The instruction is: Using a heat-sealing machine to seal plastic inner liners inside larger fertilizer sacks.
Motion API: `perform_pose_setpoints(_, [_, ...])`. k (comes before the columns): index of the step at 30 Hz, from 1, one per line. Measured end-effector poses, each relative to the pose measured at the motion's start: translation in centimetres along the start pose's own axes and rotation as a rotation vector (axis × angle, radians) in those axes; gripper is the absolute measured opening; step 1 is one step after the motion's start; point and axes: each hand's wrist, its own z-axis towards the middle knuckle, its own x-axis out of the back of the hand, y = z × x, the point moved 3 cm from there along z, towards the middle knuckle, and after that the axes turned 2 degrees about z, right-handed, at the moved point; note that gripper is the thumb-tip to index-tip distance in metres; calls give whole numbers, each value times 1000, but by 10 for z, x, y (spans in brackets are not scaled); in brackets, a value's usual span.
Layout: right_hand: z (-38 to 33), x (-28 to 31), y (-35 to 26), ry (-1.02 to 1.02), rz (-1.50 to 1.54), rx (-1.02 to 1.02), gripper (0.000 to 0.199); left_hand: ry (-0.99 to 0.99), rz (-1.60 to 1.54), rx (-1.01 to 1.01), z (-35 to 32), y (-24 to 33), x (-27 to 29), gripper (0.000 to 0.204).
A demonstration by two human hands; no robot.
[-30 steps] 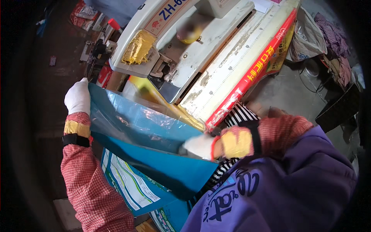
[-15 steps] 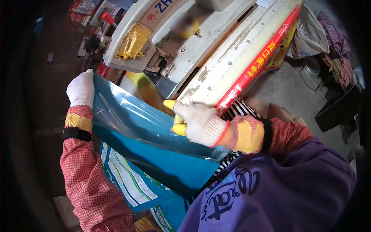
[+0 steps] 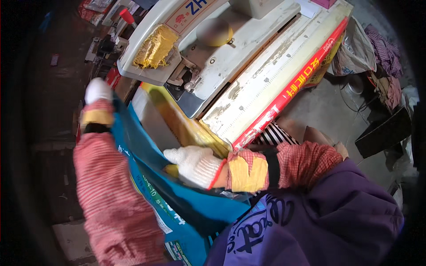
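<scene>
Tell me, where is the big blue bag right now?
In the head view, the blue bag sits lower centre, stretched between the left hand and right hand, below the white machine.

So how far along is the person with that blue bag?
Done: the blue bag is already held open at its mouth. In hand: the left hand lifts the far edge, while the right hand reaches inside, where something yellow shows by the fingers. Left: the mouth is not closed yet, and the bag is not under the white sewing machine behind it.
</scene>
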Motion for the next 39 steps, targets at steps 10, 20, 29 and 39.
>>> perform_pose_setpoints(10, [-111,79,129,-222,558,-412,26,200,-129,-365,-83,133,-87,25])
perform_pose_setpoints(20, [-91,107,72,-72,-136,-541,21,361,-680,-500,-65,108,-115,29])
perform_pose_setpoints(29, [-97,113,63,-331,-376,-686,27,-151,-702,-374,-95,110,-84,18])
perform_pose_setpoints(39, [9,64,65,-361,-694,-395,32,102,-521,-229,32,55,-161,36])
